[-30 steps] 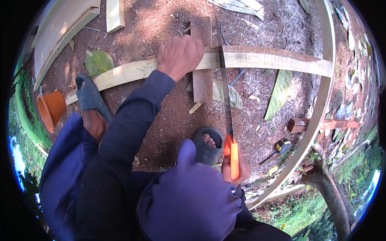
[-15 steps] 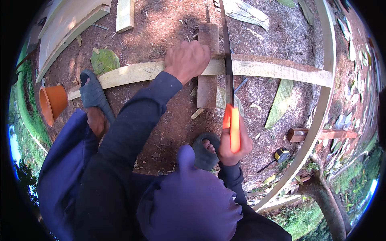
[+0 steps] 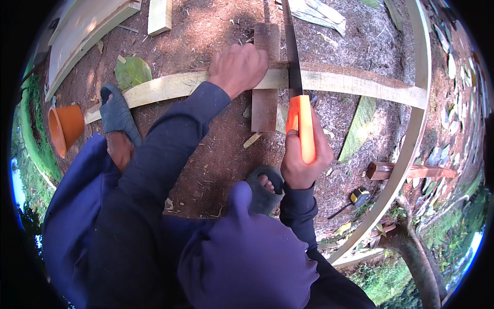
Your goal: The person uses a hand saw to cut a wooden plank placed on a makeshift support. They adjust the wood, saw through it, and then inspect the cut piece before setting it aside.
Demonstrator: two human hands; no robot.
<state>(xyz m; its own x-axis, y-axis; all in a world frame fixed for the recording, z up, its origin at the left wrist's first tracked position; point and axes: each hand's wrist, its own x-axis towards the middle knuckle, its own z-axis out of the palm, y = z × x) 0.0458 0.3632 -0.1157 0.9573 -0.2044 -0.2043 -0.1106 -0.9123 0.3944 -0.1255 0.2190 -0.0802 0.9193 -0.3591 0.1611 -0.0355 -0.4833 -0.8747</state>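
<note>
With the board [image 3: 355,82] held under the closed left grip [image 3: 238,68], the saw [image 3: 295,67], clasped in the right grip [image 3: 303,170], is best stroked straight.

From where I'm standing, I'm counting two hands: one left hand [image 3: 238,69] is resting left of the saw [image 3: 295,85], one right hand [image 3: 307,157] is gripping that single saw. One pale plank [image 3: 355,82] is running beneath the saw; one brown board [image 3: 266,110] is lying just left of it. Two sandals [image 3: 262,202] are showing left of the saw, and one orange pot [image 3: 66,129] is sitting far left. One short pale block [image 3: 160,18] is lying left of the saw too. Right of the saw, one tape measure [image 3: 359,196], one reddish timber [image 3: 383,171] and one long pale board [image 3: 410,144] are lying. Leaves [image 3: 359,126] are scattering around the saw, too many for me to count.
</note>
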